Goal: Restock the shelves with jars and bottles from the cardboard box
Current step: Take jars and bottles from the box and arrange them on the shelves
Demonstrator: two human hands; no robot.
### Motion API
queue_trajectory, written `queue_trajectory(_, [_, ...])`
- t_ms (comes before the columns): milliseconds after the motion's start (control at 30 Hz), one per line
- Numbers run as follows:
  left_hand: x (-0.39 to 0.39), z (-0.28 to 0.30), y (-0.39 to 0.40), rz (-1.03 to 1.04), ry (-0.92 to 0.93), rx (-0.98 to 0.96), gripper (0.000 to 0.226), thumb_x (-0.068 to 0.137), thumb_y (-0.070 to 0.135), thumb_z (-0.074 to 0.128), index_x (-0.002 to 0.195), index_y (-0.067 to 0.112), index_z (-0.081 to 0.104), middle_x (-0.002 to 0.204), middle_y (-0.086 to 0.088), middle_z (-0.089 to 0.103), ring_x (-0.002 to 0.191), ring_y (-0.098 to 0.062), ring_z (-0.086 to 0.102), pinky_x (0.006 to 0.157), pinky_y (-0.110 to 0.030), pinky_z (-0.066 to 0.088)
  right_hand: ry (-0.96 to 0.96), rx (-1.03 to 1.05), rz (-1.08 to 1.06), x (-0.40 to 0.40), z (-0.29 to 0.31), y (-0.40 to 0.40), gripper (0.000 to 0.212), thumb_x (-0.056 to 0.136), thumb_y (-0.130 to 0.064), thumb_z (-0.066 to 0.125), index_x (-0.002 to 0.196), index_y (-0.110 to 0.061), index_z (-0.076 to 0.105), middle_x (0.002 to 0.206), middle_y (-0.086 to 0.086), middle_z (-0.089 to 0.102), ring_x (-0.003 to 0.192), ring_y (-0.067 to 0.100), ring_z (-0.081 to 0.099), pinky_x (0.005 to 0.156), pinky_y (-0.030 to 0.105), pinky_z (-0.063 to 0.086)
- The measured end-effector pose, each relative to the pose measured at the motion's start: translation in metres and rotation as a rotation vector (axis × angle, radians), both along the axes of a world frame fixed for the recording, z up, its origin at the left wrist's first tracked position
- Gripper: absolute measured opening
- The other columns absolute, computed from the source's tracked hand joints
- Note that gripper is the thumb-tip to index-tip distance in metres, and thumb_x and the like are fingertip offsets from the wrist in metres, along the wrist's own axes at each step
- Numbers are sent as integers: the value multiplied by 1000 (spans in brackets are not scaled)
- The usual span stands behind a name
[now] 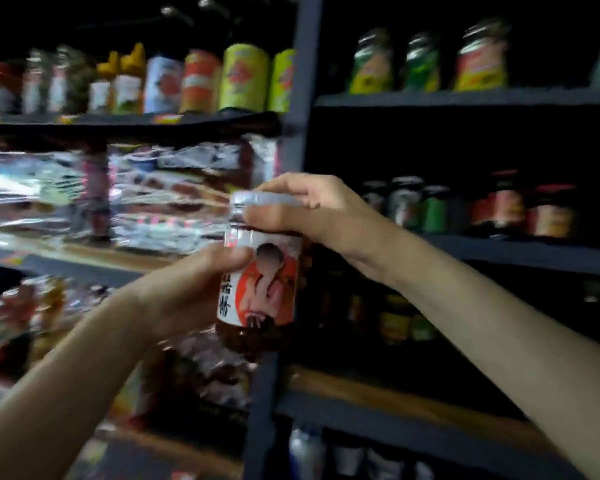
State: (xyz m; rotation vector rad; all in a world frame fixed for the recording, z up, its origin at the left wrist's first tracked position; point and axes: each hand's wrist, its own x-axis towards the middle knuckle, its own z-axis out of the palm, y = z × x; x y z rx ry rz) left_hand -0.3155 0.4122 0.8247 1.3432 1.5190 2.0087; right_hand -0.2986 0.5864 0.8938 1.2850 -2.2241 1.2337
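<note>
Chilli sauce jar point(257, 289) held up in front of the dark shelf upright point(300, 98), level with the shelf of stocked jars point(520, 211) to its right. Left hand point(191, 289) wrapped round the label, fingers curled behind the glass. Right hand point(312, 209) clamped over the grey lid point(267, 199), fingers pinching its rim. Mid-carry, judged; next, probably a free spot on that shelf picked and the jar set down upright.

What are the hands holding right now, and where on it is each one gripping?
One jar of dark sauce, held in both hands. The left hand grips the labelled body from the side; the right hand grips the top, fingers curled round the grey lid.
</note>
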Motion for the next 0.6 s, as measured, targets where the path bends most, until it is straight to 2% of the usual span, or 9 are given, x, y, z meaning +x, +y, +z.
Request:
queue_trajectory(100, [-1,40,47,388,228,-59,60,46,50,87,96,18,74,94,-4,69,83,-15,66,73,-30,53,103,-160,-154,6,31,48,28,77,-28,75,96,-12,60,88,11,69,73,17,63,60,21,45])
queue_trajectory(167, [4,61,75,548,392,-111,46,56,42,84,93,17,71,86,4,71,76,-7,66,68,-20,53,221,-206,-278,6,47,71,38,73,-39,76,93,-15,54,94,16,68,77,24,64,64,32,47])
queue_trajectory(233, [3,80,101,638,494,-171,31,70,22,78,98,15,66,90,3,72,80,-5,66,73,-16,54,335,-178,-405,3,56,86,45,70,-47,75,93,-19,48,93,12,65,75,21,61,69,38,49])
queue_trajectory(300, [-5,97,119,737,561,-174,31,74,13,73,104,11,62,95,-1,71,84,-6,66,77,-17,54,419,-168,-487,-1,62,96,45,72,-46,74,97,-22,45,97,4,60,78,18,58,71,35,48])
queue_trajectory(400, [-19,115,130,845,648,-173,42,73,16,76,111,9,59,96,-1,69,88,-10,66,82,-24,54,415,-177,-513,-7,73,105,45,75,-42,73,105,-23,44,112,2,58,92,15,58,75,25,48])
queue_trajectory(500, [-39,124,131,975,701,-233,49,70,19,79,113,8,58,103,-6,69,96,-18,65,90,-34,52,499,39,-655,-18,80,108,55,76,-39,73,120,-22,45,120,-2,50,102,13,49,76,20,38])
queue_trajectory(600, [-59,124,130,999,654,-275,38,71,18,79,102,11,60,93,-2,69,88,-16,65,80,-29,54,605,138,-737,-35,77,103,49,81,-36,69,123,-20,50,118,0,44,103,12,44,82,21,31])
